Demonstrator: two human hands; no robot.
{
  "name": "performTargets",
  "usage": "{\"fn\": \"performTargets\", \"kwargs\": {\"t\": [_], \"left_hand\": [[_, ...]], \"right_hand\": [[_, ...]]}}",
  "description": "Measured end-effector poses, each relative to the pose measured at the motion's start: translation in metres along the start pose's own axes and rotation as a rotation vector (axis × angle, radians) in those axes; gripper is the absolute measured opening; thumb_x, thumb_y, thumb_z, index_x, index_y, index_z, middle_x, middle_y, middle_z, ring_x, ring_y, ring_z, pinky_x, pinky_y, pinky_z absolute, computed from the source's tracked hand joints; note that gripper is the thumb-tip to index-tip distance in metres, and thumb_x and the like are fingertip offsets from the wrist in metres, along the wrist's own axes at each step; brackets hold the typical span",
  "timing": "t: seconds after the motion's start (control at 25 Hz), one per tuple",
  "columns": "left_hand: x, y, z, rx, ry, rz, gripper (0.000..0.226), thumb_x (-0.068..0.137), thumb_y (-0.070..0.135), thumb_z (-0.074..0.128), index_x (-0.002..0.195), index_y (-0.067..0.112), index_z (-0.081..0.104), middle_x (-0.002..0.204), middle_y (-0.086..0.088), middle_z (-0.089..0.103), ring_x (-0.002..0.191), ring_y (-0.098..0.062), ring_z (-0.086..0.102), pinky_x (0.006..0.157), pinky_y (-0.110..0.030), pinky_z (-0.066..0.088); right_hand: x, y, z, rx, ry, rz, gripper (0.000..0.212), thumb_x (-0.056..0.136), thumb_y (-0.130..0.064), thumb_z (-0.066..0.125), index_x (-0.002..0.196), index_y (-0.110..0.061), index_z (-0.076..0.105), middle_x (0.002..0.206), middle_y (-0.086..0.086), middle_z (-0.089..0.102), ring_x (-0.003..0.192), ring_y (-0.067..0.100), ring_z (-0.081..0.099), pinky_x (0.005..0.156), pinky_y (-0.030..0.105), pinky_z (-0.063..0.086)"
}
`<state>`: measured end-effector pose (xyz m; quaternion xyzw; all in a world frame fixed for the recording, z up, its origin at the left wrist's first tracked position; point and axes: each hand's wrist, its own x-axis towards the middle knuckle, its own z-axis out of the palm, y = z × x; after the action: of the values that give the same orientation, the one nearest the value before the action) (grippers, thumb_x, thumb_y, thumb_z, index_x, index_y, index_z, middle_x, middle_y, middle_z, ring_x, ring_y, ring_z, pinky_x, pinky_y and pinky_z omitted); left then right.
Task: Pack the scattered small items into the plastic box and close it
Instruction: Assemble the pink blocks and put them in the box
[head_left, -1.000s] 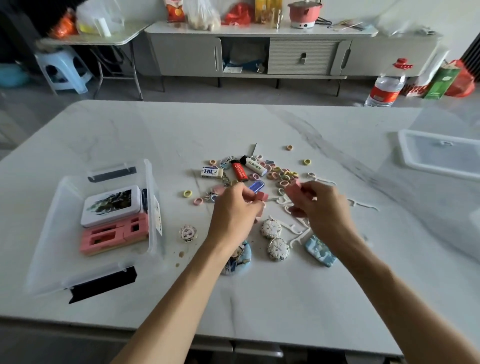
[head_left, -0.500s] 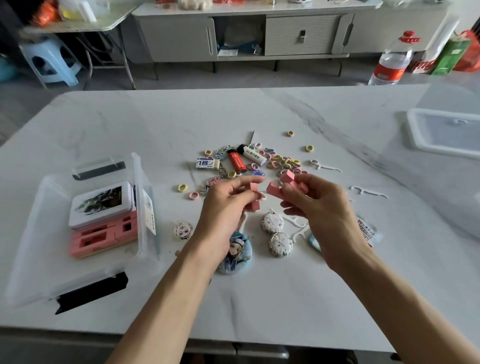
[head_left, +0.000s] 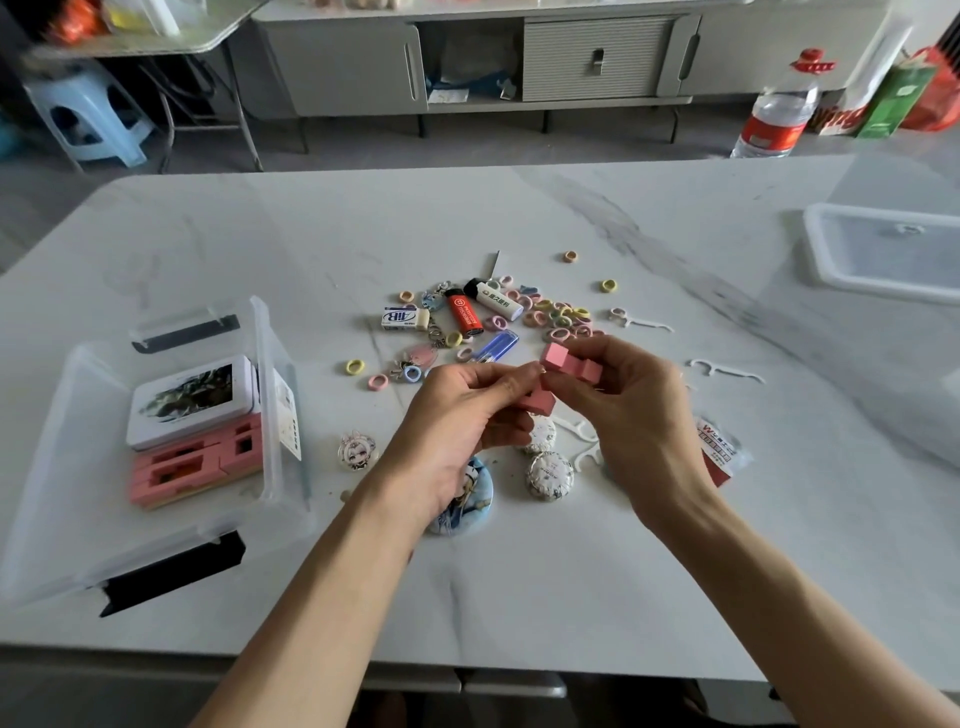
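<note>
I see my left hand (head_left: 457, 415) and right hand (head_left: 631, 415) each pinching a pink block (head_left: 569, 362) above the counter (head_left: 571, 571); the box (head_left: 267, 364) sits left. An eraser (head_left: 405, 317) reads "AIR".

Head view, single, wide-angle: worn on the person's head, facing forward and down over the table (head_left: 519, 597). Hands close at centre; cabinet (head_left: 597, 57) far behind, at the top edge.

Matt pink blocks (head_left: 569, 364) between the hands, above a smooth, faintly glossy marbled table (head_left: 519, 208); clear glossy plastic box (head_left: 270, 374) to their left, translucent plastic lid (head_left: 883, 254) far right.
</note>
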<state>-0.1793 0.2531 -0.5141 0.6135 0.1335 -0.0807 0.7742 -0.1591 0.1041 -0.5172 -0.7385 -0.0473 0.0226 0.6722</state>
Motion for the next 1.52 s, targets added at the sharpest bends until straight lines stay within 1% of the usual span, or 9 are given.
{"fn": "performTargets", "kwargs": {"t": [0.32,0.68,0.76,0.88,1.04,1.24,1.32,1.4,1.52], "left_hand": [[-0.0019,-0.0024,-0.0066,0.251,0.062,0.196,0.010,0.083,0.012,0.073,0.092,0.014,0.077,0.080,-0.015,0.075,0.060,-0.015,0.063,0.057,-0.023,0.055],[0.0023,-0.0039,-0.0082,0.038,0.072,0.097,0.011,0.090,0.009,0.065,0.093,0.011,0.075,0.081,-0.008,0.074,0.060,-0.013,0.066,0.059,-0.020,0.056],[0.0018,-0.0025,-0.0079,0.003,0.063,0.077,0.011,0.085,0.014,0.069,0.094,0.011,0.074,0.082,-0.008,0.075,0.060,-0.013,0.067,0.058,-0.020,0.056],[0.0018,-0.0017,-0.0060,-0.032,0.056,0.053,0.028,0.072,0.023,0.073,0.095,0.008,0.072,0.081,-0.010,0.074,0.058,-0.013,0.067,0.057,-0.019,0.055],[0.0021,-0.0026,-0.0028,-0.037,0.058,0.034,0.017,0.082,0.013,0.070,0.097,0.004,0.068,0.078,-0.011,0.074,0.058,-0.014,0.067,0.056,-0.019,0.055],[0.0017,-0.0008,-0.0031,-0.108,0.084,0.026,0.014,0.092,0.008,0.061,0.099,-0.003,0.065,0.079,-0.010,0.073,0.059,-0.016,0.068,0.056,-0.022,0.057],[0.0007,0.0008,-0.0032,-0.119,0.075,0.023,0.013,0.092,0.007,0.061,0.100,-0.002,0.066,0.082,-0.013,0.073,0.060,-0.018,0.069,0.056,-0.024,0.057],[-0.0007,0.0015,-0.0037,-0.105,0.071,0.029,0.014,0.091,0.008,0.063,0.103,0.003,0.068,0.085,-0.014,0.074,0.060,-0.019,0.070,0.056,-0.024,0.057],[-0.0020,0.0021,-0.0052,-0.038,0.090,0.044,0.013,0.088,0.009,0.067,0.098,0.014,0.074,0.083,-0.008,0.076,0.057,-0.013,0.066,0.053,-0.019,0.053]], "right_hand": [[0.0052,0.0025,-0.0068,0.156,-0.009,0.209,0.004,0.087,-0.011,0.069,0.084,-0.012,0.067,0.078,0.009,0.073,0.070,0.021,0.071,0.071,0.027,0.055],[0.0000,0.0019,-0.0009,0.029,0.024,-0.002,0.016,0.077,-0.012,0.078,0.084,-0.021,0.067,0.086,0.010,0.070,0.083,0.034,0.063,0.082,0.050,0.052],[0.0013,0.0013,-0.0020,0.069,0.054,-0.002,0.017,0.077,-0.008,0.078,0.086,-0.018,0.068,0.089,0.013,0.070,0.083,0.035,0.063,0.084,0.052,0.051],[0.0026,0.0003,-0.0058,0.123,0.083,-0.004,0.018,0.077,-0.004,0.077,0.089,-0.013,0.068,0.092,0.017,0.070,0.089,0.041,0.064,0.086,0.054,0.051],[-0.0021,0.0003,-0.0010,0.109,-0.037,0.031,0.018,0.074,-0.012,0.081,0.086,-0.015,0.068,0.088,0.015,0.072,0.087,0.035,0.070,0.084,0.049,0.054],[-0.0003,0.0019,-0.0015,0.110,0.024,0.043,0.019,0.075,-0.006,0.079,0.085,-0.018,0.069,0.086,0.010,0.073,0.083,0.030,0.071,0.077,0.039,0.058],[-0.0004,0.0024,-0.0015,0.107,0.023,0.038,0.019,0.075,-0.006,0.079,0.085,-0.018,0.069,0.084,0.007,0.073,0.081,0.029,0.071,0.075,0.036,0.057],[-0.0004,0.0027,-0.0011,0.108,0.021,0.040,0.018,0.075,-0.006,0.079,0.085,-0.018,0.069,0.084,0.008,0.073,0.083,0.032,0.070,0.078,0.041,0.057],[-0.0002,0.0025,-0.0010,0.103,0.030,0.046,0.019,0.075,-0.006,0.079,0.087,-0.018,0.069,0.085,0.008,0.073,0.085,0.033,0.070,0.080,0.042,0.056]]}}
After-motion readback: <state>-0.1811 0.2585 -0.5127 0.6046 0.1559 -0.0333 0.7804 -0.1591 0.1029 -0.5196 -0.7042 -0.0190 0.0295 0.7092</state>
